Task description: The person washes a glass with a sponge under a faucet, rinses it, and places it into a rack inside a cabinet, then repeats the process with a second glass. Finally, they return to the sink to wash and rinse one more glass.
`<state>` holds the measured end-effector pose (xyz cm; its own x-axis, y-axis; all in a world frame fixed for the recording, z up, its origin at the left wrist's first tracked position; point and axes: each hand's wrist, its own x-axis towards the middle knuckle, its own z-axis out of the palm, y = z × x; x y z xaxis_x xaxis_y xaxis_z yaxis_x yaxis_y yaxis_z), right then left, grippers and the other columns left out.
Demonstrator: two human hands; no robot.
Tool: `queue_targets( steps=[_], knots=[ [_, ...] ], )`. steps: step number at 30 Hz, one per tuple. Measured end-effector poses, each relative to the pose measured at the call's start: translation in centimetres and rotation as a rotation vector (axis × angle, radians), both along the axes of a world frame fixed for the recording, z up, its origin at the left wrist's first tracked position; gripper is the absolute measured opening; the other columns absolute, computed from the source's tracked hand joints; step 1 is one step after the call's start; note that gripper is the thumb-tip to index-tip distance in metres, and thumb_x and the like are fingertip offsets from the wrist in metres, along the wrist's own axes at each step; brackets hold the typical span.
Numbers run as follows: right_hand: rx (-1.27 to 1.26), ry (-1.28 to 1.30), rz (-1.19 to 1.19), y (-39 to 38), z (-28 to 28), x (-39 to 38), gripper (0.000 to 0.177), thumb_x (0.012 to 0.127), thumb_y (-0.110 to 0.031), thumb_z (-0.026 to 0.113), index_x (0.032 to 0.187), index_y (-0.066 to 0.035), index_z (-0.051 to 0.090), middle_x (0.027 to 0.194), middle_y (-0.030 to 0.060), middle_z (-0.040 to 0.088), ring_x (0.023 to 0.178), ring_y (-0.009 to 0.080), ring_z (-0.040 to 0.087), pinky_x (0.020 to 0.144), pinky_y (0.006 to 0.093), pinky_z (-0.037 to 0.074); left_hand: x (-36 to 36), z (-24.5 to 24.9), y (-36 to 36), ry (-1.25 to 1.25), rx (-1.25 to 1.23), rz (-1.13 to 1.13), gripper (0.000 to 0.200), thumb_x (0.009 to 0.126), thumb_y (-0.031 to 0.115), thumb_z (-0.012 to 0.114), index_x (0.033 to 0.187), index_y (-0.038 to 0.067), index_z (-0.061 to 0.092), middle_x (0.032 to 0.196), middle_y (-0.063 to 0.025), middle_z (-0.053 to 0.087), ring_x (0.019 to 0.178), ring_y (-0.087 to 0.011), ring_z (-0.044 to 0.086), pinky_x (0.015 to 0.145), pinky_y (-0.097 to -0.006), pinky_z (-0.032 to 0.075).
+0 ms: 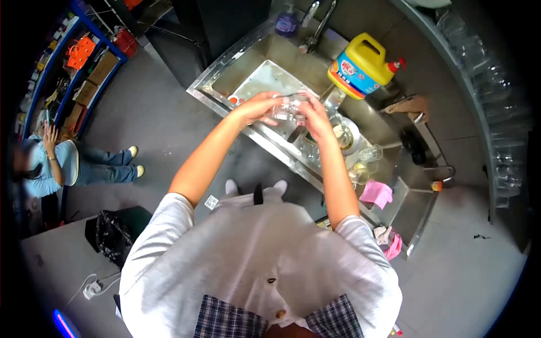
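Both hands hold a clear glass [289, 109] above the front edge of the left sink basin. My left hand [260, 108] has its fingers around the glass from the left, and my right hand [315, 115] grips it from the right. Beneath them, a pale rectangular tray [265, 79] lies in the basin, with a small red-rimmed item [234, 99] near its left side. Glassware [370, 153] and a plate [349, 135] crowd the basin right of my right hand. A yellow detergent jug [360, 66] stands on the divider behind.
A purple soap bottle [287, 23] and a faucet [319, 31] are at the sink's back. A pink cloth [376, 194] lies at the right. Glasses line a curved shelf [479, 107]. Another person [73, 163] stands at the far left near blue shelving [72, 79].
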<state>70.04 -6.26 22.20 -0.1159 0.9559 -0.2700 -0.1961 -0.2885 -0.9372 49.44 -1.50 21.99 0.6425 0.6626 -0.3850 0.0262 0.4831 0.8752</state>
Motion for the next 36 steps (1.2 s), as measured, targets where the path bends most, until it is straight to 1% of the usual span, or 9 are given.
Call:
queue_targets(
  steps=[4,5,11,17,21,26,30,34,36],
  knots=[
    [0.098,-0.324,0.110,2.1,2.0,-3.7,0.054,0.077,-0.025,0.075,0.125,-0.010,0.055,0.092,0.0009,0.058,0.077,0.0093,0.055,0.058,0.0234,0.043,-3.1,0.8,2.5,0.026,0.126,-0.447,0.051,0.081,0.011,0.071,0.125,0.007,0.046,0.106,-0.0053,0.060,0.096,-0.0161,0.062,0.074,-0.0319,0.057],
    [0.302,-0.410,0.121,3.3,-0.2,-4.2,0.052,0.078,-0.026,0.075,0.123,-0.008,0.057,0.092,0.0023,0.057,0.079,0.0120,0.055,0.062,0.0256,0.044,-2.9,-0.7,3.6,0.034,0.132,-0.516,0.053,0.079,0.009,0.073,0.125,0.007,0.046,0.103,-0.0064,0.060,0.091,-0.0157,0.063,0.073,-0.0322,0.058],
    [0.068,-0.463,-0.269,9.1,2.2,-0.6,0.054,0.086,-0.039,0.063,0.125,-0.005,0.051,0.091,0.0044,0.058,0.078,0.0133,0.055,0.055,0.0255,0.045,-0.7,-5.5,6.8,-0.334,-0.086,-0.199,0.062,0.082,0.010,0.070,0.134,0.012,0.035,0.106,-0.0071,0.049,0.094,-0.0271,0.063,0.080,-0.0422,0.056],
    [0.169,-0.811,-0.273,27.8,-11.3,8.2,0.052,0.079,-0.033,0.070,0.114,0.002,0.055,0.083,0.0053,0.057,0.070,0.0149,0.054,0.064,0.0324,0.047,-0.1,-10.1,11.8,-0.441,-0.267,-0.004,0.053,0.092,0.035,0.058,0.137,0.019,0.035,0.109,-0.0129,0.059,0.097,-0.0314,0.063,0.081,-0.0512,0.053],
    [0.346,-0.753,-0.284,39.0,-18.5,10.0,0.050,0.077,-0.025,0.066,0.119,0.000,0.056,0.109,0.0202,0.063,0.101,0.0313,0.060,0.086,0.0368,0.046,0.2,-10.3,14.8,-0.470,-0.389,0.053,0.051,0.093,0.045,0.052,0.134,0.017,0.039,0.110,-0.0136,0.060,0.096,-0.0308,0.063,0.080,-0.0505,0.054],
    [0.176,-1.029,-0.376,35.2,-11.7,5.7,0.030,0.082,-0.023,0.059,0.105,-0.005,0.066,0.100,0.0213,0.065,0.097,0.0348,0.062,0.084,0.0373,0.047,1.5,-10.9,18.1,-0.287,-0.296,0.123,0.052,0.095,0.049,0.044,0.134,0.016,0.039,0.117,-0.0099,0.060,0.094,-0.0258,0.064,0.081,-0.0452,0.053],
    [0.272,-0.917,-0.331,33.2,-11.2,6.2,0.028,0.083,-0.024,0.062,0.098,-0.002,0.067,0.096,0.0244,0.065,0.096,0.0391,0.061,0.082,0.0398,0.047,3.2,-10.4,19.8,-0.262,-0.299,0.091,0.049,0.096,0.046,0.044,0.135,0.016,0.038,0.116,-0.0099,0.060,0.094,-0.0267,0.064,0.083,-0.0443,0.054],
    [0.137,-1.022,-0.185,31.9,-11.1,5.6,0.034,0.085,-0.024,0.055,0.114,-0.006,0.062,0.108,0.0219,0.063,0.101,0.0362,0.060,0.087,0.0373,0.047,4.9,-10.5,20.4,-0.225,-0.255,0.146,0.050,0.095,0.047,0.048,0.133,0.015,0.039,0.112,-0.0089,0.061,0.092,-0.0256,0.064,0.081,-0.0419,0.054],
    [0.189,-0.834,-0.321,30.6,-13.7,6.1,0.039,0.087,-0.025,0.054,0.120,-0.004,0.057,0.113,0.0215,0.062,0.105,0.0330,0.060,0.090,0.0363,0.045,5.5,-10.1,21.5,-0.263,-0.225,0.159,0.051,0.092,0.048,0.053,0.128,0.014,0.045,0.105,-0.0062,0.063,0.089,-0.0221,0.065,0.076,-0.0383,0.054]
  ],
)
